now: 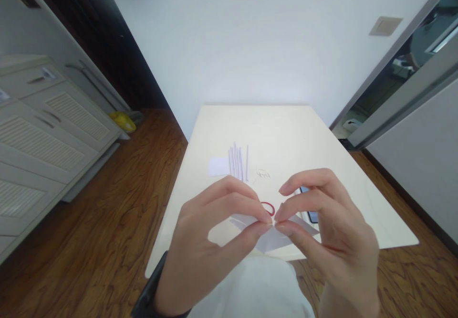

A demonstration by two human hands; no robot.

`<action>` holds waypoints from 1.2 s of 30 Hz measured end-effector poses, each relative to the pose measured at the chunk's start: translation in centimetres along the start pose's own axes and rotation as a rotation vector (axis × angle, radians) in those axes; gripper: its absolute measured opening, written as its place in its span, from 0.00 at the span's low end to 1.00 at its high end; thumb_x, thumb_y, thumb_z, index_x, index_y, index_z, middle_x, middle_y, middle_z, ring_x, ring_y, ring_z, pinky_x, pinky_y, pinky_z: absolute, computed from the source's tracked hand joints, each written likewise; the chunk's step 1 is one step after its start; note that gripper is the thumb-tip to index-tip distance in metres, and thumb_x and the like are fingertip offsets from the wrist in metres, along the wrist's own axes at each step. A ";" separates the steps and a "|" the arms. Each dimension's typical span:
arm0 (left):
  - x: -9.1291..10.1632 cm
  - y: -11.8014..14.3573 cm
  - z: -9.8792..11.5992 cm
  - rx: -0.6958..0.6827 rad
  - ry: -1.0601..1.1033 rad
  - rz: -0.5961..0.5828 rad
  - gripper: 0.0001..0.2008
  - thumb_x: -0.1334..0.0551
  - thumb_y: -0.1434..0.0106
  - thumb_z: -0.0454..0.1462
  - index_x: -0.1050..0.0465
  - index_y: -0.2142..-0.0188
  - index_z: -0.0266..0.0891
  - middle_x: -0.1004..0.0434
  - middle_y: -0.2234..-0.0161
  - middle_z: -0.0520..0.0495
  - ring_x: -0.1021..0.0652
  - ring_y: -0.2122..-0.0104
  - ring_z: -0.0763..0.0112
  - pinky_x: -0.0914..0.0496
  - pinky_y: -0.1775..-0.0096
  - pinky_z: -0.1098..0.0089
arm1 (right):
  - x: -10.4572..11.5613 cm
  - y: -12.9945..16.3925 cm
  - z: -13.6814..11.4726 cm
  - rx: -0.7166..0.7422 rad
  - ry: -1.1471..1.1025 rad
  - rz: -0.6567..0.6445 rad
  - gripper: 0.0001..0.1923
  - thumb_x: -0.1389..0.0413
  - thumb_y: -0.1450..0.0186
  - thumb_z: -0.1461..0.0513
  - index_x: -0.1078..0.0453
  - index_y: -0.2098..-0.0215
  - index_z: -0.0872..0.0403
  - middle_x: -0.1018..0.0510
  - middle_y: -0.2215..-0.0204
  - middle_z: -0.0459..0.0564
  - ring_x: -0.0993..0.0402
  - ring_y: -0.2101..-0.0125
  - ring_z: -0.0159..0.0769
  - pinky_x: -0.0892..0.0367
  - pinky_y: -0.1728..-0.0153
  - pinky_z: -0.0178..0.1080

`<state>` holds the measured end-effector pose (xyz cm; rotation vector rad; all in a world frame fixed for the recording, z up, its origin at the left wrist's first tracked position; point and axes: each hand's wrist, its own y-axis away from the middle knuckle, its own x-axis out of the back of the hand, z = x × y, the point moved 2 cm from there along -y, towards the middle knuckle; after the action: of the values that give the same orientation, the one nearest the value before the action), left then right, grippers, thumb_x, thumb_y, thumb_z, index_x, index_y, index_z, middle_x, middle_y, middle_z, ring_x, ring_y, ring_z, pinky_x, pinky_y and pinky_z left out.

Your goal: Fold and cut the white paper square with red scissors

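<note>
A folded white paper (274, 242) with pointed corners sits at the front edge of the table, just beneath my fingertips. My left hand (211, 244) is closed in a pinch, thumb against fingertip, at the paper's middle. Facing it, my right hand (329, 234) pinches at nearly the same spot, its fingertips almost touching the left ones. My fingers cover the exact point of grip. Behind them shows a red loop (273, 210), like a scissor handle, partly hidden. A phone (312, 213) lies behind my right hand, partly covered.
Several thin white sticks (236, 163) lie on the white table (279, 132), beside a white paper square (218, 166). Small pale bits, perhaps thin bands (263, 173), are scattered right of them. A wall (257, 41) stands behind the table; a cabinet (53, 127) is at left.
</note>
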<state>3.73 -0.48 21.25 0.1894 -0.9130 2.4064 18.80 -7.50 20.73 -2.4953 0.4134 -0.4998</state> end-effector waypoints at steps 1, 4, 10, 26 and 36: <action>0.0 0.0 0.0 -0.001 0.003 -0.003 0.11 0.37 0.44 0.23 0.26 0.68 0.40 0.25 0.68 0.50 0.25 0.66 0.70 0.29 0.65 0.68 | 0.0 0.0 0.0 -0.006 -0.004 -0.011 0.07 0.41 0.40 0.70 0.26 0.68 0.52 0.30 0.62 0.46 0.32 0.59 0.35 0.38 0.60 0.38; 0.1 0.1 0.2 0.001 0.009 -0.019 0.11 0.37 0.44 0.23 0.25 0.68 0.40 0.25 0.67 0.49 0.24 0.66 0.70 0.29 0.65 0.68 | 0.1 0.1 0.0 -0.003 -0.017 -0.021 0.07 0.41 0.39 0.70 0.27 0.68 0.52 0.30 0.62 0.45 0.31 0.60 0.34 0.37 0.60 0.37; -0.2 0.3 0.4 0.030 0.029 -0.028 0.12 0.38 0.45 0.22 0.28 0.67 0.39 0.26 0.68 0.49 0.24 0.65 0.69 0.29 0.64 0.66 | 0.0 0.2 0.1 -0.002 -0.050 -0.034 0.05 0.41 0.38 0.68 0.26 0.67 0.52 0.29 0.63 0.46 0.31 0.60 0.34 0.36 0.62 0.37; -0.1 0.1 1.0 0.061 -0.050 -0.072 0.10 0.37 0.45 0.23 0.28 0.69 0.38 0.25 0.69 0.51 0.24 0.66 0.74 0.28 0.63 0.72 | 0.3 -0.1 0.1 -0.027 -0.087 -0.104 0.05 0.42 0.36 0.67 0.27 0.68 0.52 0.30 0.63 0.45 0.32 0.61 0.33 0.38 0.62 0.37; -0.2 0.1 1.1 0.039 -0.050 -0.049 0.10 0.37 0.44 0.24 0.27 0.68 0.40 0.24 0.69 0.51 0.23 0.66 0.72 0.28 0.64 0.71 | 0.0 0.0 -0.3 -0.019 -0.071 -0.080 0.06 0.44 0.37 0.70 0.29 0.67 0.54 0.29 0.63 0.47 0.31 0.61 0.34 0.38 0.60 0.38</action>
<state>3.78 -1.32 21.98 0.2848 -0.8741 2.3854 18.71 -7.64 20.94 -2.5472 0.2930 -0.4382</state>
